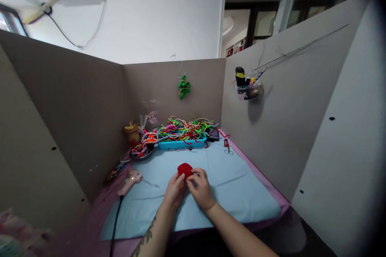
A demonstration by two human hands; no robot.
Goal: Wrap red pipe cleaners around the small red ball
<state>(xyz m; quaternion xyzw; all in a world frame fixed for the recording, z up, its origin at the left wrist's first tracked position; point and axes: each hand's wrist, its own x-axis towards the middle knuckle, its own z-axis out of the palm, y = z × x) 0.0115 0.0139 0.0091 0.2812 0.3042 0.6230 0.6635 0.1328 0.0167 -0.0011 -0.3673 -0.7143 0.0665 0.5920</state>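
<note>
A small, rounded red fuzzy piece (184, 168) is held up over the light blue cloth (229, 180), near the middle of the table. My left hand (176, 188) is closed on its lower left side, thumb in front. At its right edge, my right hand (200, 186) has the thumb and fingers bent in and pinching the same piece. The fingers cover part of its lower edge, and its exact make is too small to tell.
A blue tray (181, 143) heaped with colourful pipe cleaners (187, 128) stands at the back. On the left lie a pink glue gun (130, 182) with its black cord and a bowl (143, 156) of fuzzy pieces. Small scissors (228, 151) lie back right. Grey partitions (171, 76) surround the table.
</note>
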